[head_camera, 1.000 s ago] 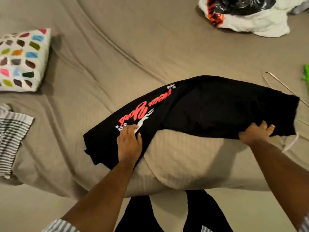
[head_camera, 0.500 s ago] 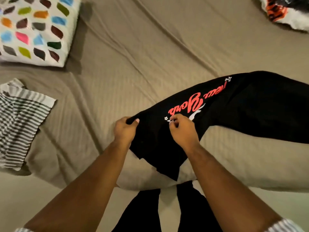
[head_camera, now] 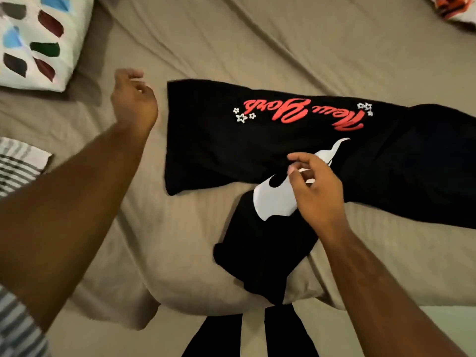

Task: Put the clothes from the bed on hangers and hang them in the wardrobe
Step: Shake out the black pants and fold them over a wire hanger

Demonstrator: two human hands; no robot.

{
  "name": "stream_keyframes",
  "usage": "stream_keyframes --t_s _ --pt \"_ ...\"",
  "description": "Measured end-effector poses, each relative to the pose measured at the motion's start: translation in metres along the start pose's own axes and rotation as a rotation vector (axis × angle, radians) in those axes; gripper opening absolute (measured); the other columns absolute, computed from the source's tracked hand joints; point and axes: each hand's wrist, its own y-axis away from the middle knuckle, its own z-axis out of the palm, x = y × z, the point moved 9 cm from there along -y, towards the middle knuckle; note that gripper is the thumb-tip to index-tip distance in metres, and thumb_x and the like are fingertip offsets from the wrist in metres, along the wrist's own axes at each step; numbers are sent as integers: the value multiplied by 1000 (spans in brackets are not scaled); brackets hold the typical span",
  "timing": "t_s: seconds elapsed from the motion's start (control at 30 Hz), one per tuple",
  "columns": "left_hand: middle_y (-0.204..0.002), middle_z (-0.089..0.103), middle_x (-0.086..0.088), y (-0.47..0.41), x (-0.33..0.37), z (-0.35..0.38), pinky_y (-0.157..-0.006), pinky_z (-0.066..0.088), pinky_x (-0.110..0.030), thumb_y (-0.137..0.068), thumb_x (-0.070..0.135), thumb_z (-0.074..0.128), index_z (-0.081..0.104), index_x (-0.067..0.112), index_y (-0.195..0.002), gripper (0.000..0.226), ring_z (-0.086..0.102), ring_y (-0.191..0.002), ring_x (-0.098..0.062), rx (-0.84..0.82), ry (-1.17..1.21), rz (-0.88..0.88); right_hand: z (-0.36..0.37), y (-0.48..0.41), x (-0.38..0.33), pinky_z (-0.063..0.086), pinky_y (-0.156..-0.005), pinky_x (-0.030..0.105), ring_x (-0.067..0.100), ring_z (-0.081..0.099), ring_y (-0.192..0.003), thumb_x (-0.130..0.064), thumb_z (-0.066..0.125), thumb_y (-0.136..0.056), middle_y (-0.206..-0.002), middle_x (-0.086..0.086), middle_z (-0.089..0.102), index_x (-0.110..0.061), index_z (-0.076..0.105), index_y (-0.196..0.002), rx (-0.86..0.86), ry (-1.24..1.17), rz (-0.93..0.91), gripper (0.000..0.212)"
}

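Black cotton of the T-shirt [head_camera: 296,140], with red script and a white print, lies spread on the tan bed [head_camera: 257,42], where the right hand [head_camera: 318,191] pinches a fold near the white print, while the left hand [head_camera: 134,99] hovers beside it, loosely curled and holding nothing.

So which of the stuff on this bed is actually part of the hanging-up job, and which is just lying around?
Part of the job:
- black T-shirt with red lettering, spread on the bed
- right hand over its white print
- left hand, open above the sheet
- striped garment at the left edge
- white and orange garment, top right corner

Just lying about:
- spotted pillow
- tan bedsheet
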Motion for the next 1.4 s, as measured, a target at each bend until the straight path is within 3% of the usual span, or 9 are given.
stream_keyframes --t_s 0.1,0.23,0.37,0.57,0.87,0.97,1.1,1.23,1.4 --pt "-108 61 -2 68 24 3 -80 50 -22 -94 16 52 58 15 -121 28 59 -87 -12 -13 14 245 -25 12 46 51 -78 20 9 62 -82 -18 63 -94 -107 -5 59 -29 64 -110 184 61 106 20" --pt "-100 57 13 233 47 60 -77 50 -25 -99 26 59 61 24 -116 17 52 -76 3 -480 87 385 -38 34 106 40 -84 23 18 57 -101 -32 71 -91 -123 5 52 -20 53 -126 193 153 392 41" --pt "-115 53 15 353 57 111 -87 46 -36 -84 73 56 54 33 -121 54 50 -100 -6 -712 -233 486 -32 30 122 45 -68 22 14 65 -82 -38 71 -90 -92 -2 66 -23 54 -119 116 98 446 37" --pt "-105 56 7 361 62 102 -86 42 -38 -92 31 61 57 28 -104 14 57 -96 -20 -560 -326 334 -24 13 114 52 -59 29 14 68 -58 -16 64 -88 -73 -1 72 -23 67 -83 -94 -26 354 9" --pt "-85 63 14 255 94 59 -73 45 -19 -98 24 63 59 28 -99 6 56 -75 3 -694 -139 55 -91 -25 86 24 -106 6 21 41 -123 9 60 -80 -140 5 40 -33 57 -137 -76 355 -90 71" --pt "-94 73 1 195 112 64 -80 51 -19 -97 18 62 70 18 -102 9 64 -82 -4 -989 -74 28 -90 -64 77 40 -105 21 21 56 -107 -13 75 -86 -135 5 44 -36 60 -136 -230 397 -211 57" --pt "-92 77 12 98 109 48 -75 53 -12 -101 30 55 71 19 -117 25 69 -91 2 -751 252 -240 -86 -116 31 44 -89 17 5 59 -73 -23 70 -92 -124 -2 50 -31 61 -135 -166 345 -370 45" --pt "-103 76 -1 101 32 57 -78 57 -43 -100 65 32 61 18 -115 58 71 -91 -22 -629 484 -771 -72 -129 14 47 -88 20 8 61 -83 -27 67 -95 -138 -3 42 -30 46 -146 -164 305 -362 55" --pt "-133 63 -5 123 -8 71 -97 48 -42 -85 84 37 48 21 -144 87 62 -116 -24 -634 467 -750 -38 -103 27 50 -99 29 8 56 -100 -44 73 -87 -133 -8 42 -31 55 -137 -285 280 -379 55"
